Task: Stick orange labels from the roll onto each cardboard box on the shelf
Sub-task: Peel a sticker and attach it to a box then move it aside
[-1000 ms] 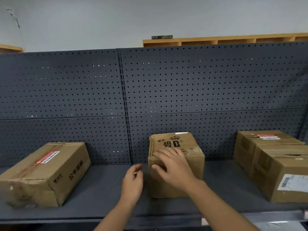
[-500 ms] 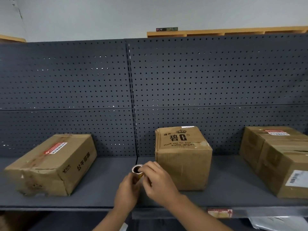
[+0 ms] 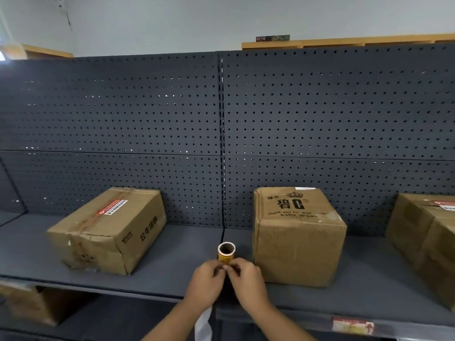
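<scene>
You hold the roll (image 3: 226,252) in front of you with both hands, low over the front edge of the shelf (image 3: 172,264). Its open end faces you, so you can look into the dark hole in its middle. The roll is orange on the side with a pale rim.

Your left hand (image 3: 204,283) holds the roll from the left, with its fingers (image 3: 216,268) curled around the bottom part. Your right hand (image 3: 247,281) is on the other side, and its fingers (image 3: 232,267) pinch at the side of the roll, touching the left hand's fingers (what they pinch is too small to tell). A white strip (image 3: 203,323) hangs down under your left wrist.

Three boxes sit on the shelf. The left box (image 3: 108,230) lies flat and turned a little, and it has a red and white label (image 3: 112,206) on top. The middle box (image 3: 298,235) stands just to the right of the roll, and no orange label shows on the sides you can see. The right box (image 3: 428,239) is cut off by the edge of the view, and it has a red and white sticker (image 3: 446,205) on top too.

A dark board full of little holes, the pegboard (image 3: 221,119), stands behind the boxes. Another box (image 3: 27,303) sits on the shelf below, at the far left.
</scene>
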`<state>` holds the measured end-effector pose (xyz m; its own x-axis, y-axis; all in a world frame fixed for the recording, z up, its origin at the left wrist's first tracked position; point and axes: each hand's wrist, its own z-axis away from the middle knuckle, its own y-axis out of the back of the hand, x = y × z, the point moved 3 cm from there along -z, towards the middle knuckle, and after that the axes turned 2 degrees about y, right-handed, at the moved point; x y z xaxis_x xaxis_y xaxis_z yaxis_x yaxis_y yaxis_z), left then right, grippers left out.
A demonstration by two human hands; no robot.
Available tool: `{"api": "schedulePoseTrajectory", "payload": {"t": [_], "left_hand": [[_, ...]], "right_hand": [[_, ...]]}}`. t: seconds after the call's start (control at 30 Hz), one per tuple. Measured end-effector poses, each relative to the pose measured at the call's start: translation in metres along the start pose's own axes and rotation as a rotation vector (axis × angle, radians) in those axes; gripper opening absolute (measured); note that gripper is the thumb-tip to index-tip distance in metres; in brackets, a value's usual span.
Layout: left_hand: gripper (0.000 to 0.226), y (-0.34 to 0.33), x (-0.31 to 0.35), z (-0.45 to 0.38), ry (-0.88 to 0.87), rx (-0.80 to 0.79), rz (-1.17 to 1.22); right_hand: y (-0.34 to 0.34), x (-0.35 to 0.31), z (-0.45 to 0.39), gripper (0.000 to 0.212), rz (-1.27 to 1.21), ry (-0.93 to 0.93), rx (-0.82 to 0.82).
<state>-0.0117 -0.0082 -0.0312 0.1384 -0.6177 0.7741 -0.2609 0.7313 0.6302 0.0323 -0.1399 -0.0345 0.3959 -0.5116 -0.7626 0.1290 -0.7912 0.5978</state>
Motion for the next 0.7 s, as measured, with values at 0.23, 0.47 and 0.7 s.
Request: {"api": "schedulePoseTrajectory", "payload": {"t": [0.23,0.47,0.7], "left_hand": [[0.028,-0.002,-0.001,0.003,-0.102,-0.076,0.051],[0.029,-0.005,0.000,0.001,-0.136,0.007,0.004],[0.041,-0.005,-0.002,-0.004,-0.148,0.047,-0.082]], "right_hand": [[0.001,0.006,0.002,0.011,-0.013,-0.012,0.026],[0.006,0.002,0.003,0.015,0.048,-0.011,0.039],[0.009,-0.002,-0.002,0.020,0.113,-0.012,0.029]]}}
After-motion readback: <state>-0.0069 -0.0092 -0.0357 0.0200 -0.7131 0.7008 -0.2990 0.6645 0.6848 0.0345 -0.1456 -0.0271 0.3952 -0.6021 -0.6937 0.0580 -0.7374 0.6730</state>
